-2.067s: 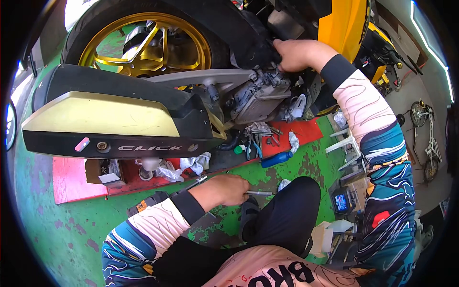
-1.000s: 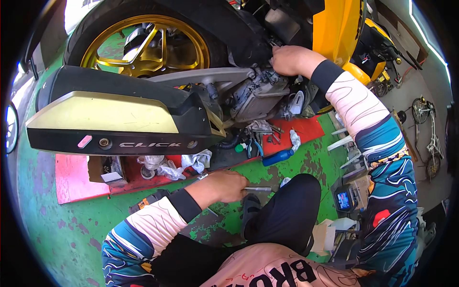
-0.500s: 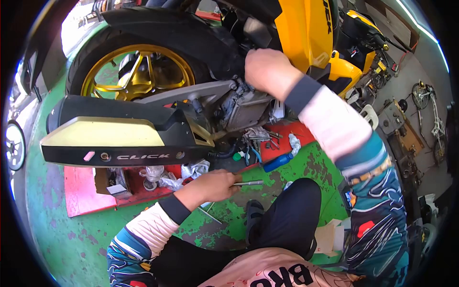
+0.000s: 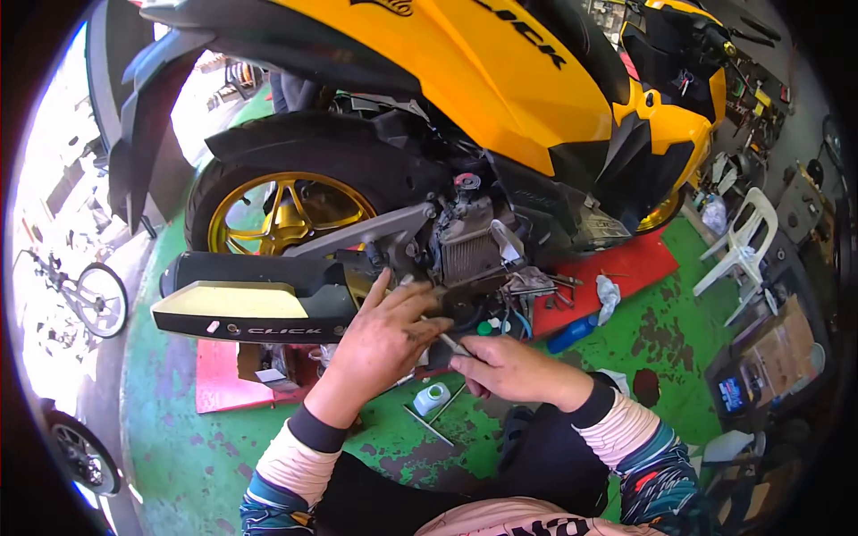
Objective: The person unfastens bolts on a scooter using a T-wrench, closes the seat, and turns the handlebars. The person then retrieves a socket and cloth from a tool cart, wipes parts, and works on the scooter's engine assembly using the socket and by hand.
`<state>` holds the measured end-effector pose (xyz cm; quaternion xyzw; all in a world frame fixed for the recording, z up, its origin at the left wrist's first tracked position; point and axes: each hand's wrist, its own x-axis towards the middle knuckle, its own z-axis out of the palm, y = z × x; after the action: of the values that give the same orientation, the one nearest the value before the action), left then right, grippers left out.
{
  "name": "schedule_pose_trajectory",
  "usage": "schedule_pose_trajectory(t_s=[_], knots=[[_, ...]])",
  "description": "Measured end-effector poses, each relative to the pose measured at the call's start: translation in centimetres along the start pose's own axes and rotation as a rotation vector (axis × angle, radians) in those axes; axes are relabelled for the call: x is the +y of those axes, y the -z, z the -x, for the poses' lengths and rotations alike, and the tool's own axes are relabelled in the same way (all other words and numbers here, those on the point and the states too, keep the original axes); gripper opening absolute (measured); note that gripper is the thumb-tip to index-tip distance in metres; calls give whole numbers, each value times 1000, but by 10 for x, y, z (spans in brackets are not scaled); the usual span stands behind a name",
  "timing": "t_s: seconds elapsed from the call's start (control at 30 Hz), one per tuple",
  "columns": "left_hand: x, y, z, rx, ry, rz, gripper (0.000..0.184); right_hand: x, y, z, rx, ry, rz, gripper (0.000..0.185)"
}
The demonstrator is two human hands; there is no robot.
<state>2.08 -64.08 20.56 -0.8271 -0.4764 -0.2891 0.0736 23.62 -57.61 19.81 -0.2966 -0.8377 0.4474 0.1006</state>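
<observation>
My left hand [image 4: 382, 341] is in front of the silencer's right end, back upward, fingers stretched and partly smeared. Its thumb side meets the tip of a slim metal rod-like tool [image 4: 454, 346]. My right hand [image 4: 511, 366] pinches that tool between thumb and fingers. Behind both hands are the ribbed engine part [image 4: 469, 255] and the black and pale-gold silencer [image 4: 241, 308] marked CLICK. On the floor below lie a small open pale-blue bottle [image 4: 433, 398] and a T-shaped metal handle [image 4: 431, 425]. My left palm is hidden.
A yellow scooter [image 4: 447, 62] with a gold rear wheel [image 4: 286, 214] stands ahead. A red mat [image 4: 219, 384] under it bears a box [image 4: 268, 362], hand tools [image 4: 527, 281] and a blue bottle [image 4: 572, 335]. A white plastic chair [image 4: 746, 246] is at right.
My right hand has come down from the engine area to the tool that my left hand held. My left fingers have unwrapped. The view has shifted, showing more of the scooter.
</observation>
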Motion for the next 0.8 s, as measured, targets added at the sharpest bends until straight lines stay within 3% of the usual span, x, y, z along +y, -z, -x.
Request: schedule_pose_trajectory(t_s=[0.1, 0.13, 0.23, 0.27, 0.37, 0.4, 0.47, 0.5, 0.57, 0.6, 0.67, 0.8], knots=[[25, 4, -19, 367, 149, -230, 23, 6, 4, -2, 17, 2, -174, 31], [31, -3, -24, 363, 151, -247, 23, 7, 6, -2, 65, 15, -238, 30], [37, -44, -31, 850, 672, 1077, 18, 11, 9, -7, 121, 100, -223, 28], [38, -50, -34, 852, 677, 1063, 18, 14, 9, -9, 134, 157, -134, 28], [28, -54, -62, 459, 803, 1165, 20, 18, 20, -6, 117, 236, 20, 29], [19, -51, -71, 469, 802, 1148, 20, 21, 25, -3, 86, 236, 83, 31], [-7, -43, -92, 324, 689, 604, 25, 30, 34, 2, 54, 248, 143, 32], [-25, -43, -103, 332, 689, 593, 25, 39, 41, 7, 72, 209, 108, 37], [-57, -40, -124, 426, 378, 64, 33, 54, 53, 14, 105, 129, 38, 46], [-68, -34, -133, 430, 379, 54, 33, 58, 57, 17, 102, 139, 39, 46], [-79, -21, -151, 178, 518, 119, 37, 65, 62, 24, 99, 125, 12, 47], [-80, -12, -173, -11, 613, 62, 40, 64, 69, 36, 60, 139, -3, 44]])
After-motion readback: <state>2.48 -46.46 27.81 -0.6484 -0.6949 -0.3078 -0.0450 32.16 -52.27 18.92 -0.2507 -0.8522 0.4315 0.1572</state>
